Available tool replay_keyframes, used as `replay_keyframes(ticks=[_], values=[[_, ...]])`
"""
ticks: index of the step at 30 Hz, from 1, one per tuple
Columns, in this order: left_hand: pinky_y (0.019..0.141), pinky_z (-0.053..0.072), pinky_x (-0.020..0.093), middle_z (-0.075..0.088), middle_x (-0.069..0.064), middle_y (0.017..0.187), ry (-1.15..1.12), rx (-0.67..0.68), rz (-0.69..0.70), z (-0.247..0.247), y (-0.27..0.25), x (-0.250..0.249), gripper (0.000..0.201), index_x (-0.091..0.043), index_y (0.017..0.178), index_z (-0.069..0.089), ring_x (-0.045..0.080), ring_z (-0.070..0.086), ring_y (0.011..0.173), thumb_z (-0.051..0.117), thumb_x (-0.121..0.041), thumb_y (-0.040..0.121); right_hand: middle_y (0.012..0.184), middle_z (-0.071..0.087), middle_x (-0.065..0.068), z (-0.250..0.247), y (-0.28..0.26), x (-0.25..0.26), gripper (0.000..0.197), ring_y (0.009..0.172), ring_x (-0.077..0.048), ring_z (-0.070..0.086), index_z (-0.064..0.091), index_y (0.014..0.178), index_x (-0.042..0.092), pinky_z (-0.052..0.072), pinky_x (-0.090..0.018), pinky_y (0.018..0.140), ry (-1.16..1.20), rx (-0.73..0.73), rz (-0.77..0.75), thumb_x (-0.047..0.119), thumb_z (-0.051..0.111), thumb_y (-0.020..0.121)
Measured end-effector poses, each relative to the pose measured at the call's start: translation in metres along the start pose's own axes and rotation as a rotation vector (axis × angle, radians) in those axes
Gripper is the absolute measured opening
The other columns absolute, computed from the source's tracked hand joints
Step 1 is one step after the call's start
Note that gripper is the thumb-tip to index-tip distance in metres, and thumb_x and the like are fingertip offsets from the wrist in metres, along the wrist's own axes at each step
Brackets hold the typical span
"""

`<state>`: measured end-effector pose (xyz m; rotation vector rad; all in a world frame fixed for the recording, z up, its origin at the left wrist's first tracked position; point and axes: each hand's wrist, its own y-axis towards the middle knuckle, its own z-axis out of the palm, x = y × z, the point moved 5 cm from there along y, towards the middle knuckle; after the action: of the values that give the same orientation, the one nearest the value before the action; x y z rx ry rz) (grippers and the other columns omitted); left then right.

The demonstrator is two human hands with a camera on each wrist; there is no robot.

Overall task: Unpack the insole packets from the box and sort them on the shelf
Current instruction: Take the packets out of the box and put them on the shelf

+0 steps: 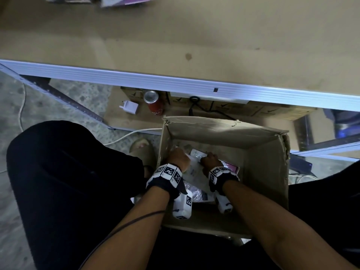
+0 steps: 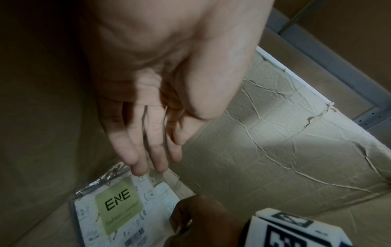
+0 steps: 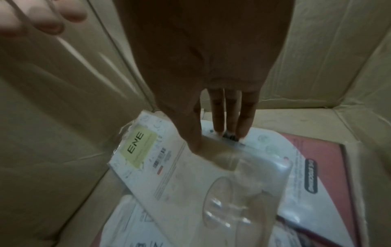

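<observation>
Insole packet (image 1: 194,168), white-carded and in clear plastic, lies on top of the other packets at the bottom of the open cardboard box (image 1: 272,172), lower centre of the head view. Both hands are down inside the box: the left hand (image 1: 178,157) at the packet's left edge, the right hand (image 1: 209,159) just right of it over the packet's upper end. A pink-carded packet (image 1: 231,168) shows beneath, toward the right wall. The shelf (image 1: 175,36), with its pale metal lip, fills the upper half of the frame, well apart from the box; a drink can (image 1: 153,102) and a white plug (image 1: 129,108) sit under it.

Left wrist view. The left hand (image 2: 148,117) hangs with fingers straight and close together, fingertips (image 2: 139,168) at the top corner of the insole packet (image 2: 118,208), whose green label faces up at lower left. Contact cannot be settled; the hand grips nothing. The right hand (image 2: 201,217) enters at the lower centre.

Right wrist view. The right hand (image 3: 211,83) reaches down from the top centre, fingers extended, fingertips (image 3: 241,133) behind the packet's far edge and thumb on its near face. This reads as the start of a pinch rather than a finished grip. The insole packet (image 3: 180,175) runs with its long axis from upper left to lower right, tilted, its far end raised against the box wall. The right hand is the nearer to a usable edge; the lift would likely go straight up along the wall.
</observation>
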<state>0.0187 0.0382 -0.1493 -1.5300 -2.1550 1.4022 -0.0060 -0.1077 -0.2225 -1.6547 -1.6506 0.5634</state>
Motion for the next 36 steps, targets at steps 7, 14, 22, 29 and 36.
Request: replay_keyframes(ticks=[7, 14, 22, 29, 36], values=[[0.1, 0.05, 0.041, 0.062, 0.019, 0.131, 0.146, 0.035, 0.036, 0.003, 0.002, -0.005, 0.034, -0.001, 0.127, 0.062, 0.035, 0.059, 0.12, 0.05, -0.016, 0.099, 0.144, 0.042, -0.025, 0.016, -0.012, -0.001, 0.064, 0.136, -0.036, 0.043, 0.042, 0.142, 0.005, 0.043, -0.04, 0.106, 0.132, 0.069, -0.038, 0.004, 0.068, 0.084], [0.1, 0.051, 0.041, 0.064, 0.02, 0.127, 0.275, 0.06, 0.019, 0.01, 0.004, -0.005, 0.031, 0.001, 0.12, 0.064, 0.034, 0.061, 0.117, 0.046, -0.016, 0.101, 0.134, 0.055, -0.018, -0.002, -0.014, -0.013, 0.042, 0.122, -0.031, 0.056, 0.053, 0.129, 0.005, 0.048, -0.034, 0.097, 0.271, -0.003, 0.027, 0.013, 0.065, 0.09], [0.106, 0.046, 0.035, 0.059, 0.017, 0.135, 0.31, 0.001, 0.015, 0.034, 0.01, -0.009, 0.036, 0.001, 0.128, 0.059, 0.029, 0.057, 0.124, 0.045, -0.02, 0.101, 0.12, 0.066, -0.017, -0.029, -0.029, -0.037, 0.019, 0.109, -0.032, 0.063, 0.066, 0.104, 0.008, 0.051, -0.034, 0.09, 0.349, -0.156, 0.066, 0.01, 0.062, 0.086], [0.094, 0.047, 0.033, 0.061, 0.017, 0.134, 0.439, 0.077, 0.155, 0.064, 0.019, -0.023, 0.038, -0.002, 0.126, 0.061, 0.032, 0.06, 0.12, 0.043, -0.024, 0.101, 0.114, 0.067, -0.019, -0.048, -0.046, -0.052, 0.017, 0.109, -0.035, 0.063, 0.066, 0.103, 0.005, 0.051, -0.039, 0.089, 0.267, -0.312, 0.08, 0.009, 0.06, 0.088], [0.098, 0.05, 0.035, 0.064, 0.018, 0.128, 0.47, 0.116, 0.216, 0.088, 0.035, -0.032, 0.036, -0.004, 0.126, 0.064, 0.032, 0.061, 0.118, 0.052, -0.022, 0.097, 0.11, 0.057, -0.006, -0.074, -0.076, -0.072, 0.018, 0.107, -0.031, 0.055, 0.052, 0.1, 0.02, 0.044, -0.045, 0.092, 0.192, -0.569, 0.17, 0.008, 0.053, 0.085]])
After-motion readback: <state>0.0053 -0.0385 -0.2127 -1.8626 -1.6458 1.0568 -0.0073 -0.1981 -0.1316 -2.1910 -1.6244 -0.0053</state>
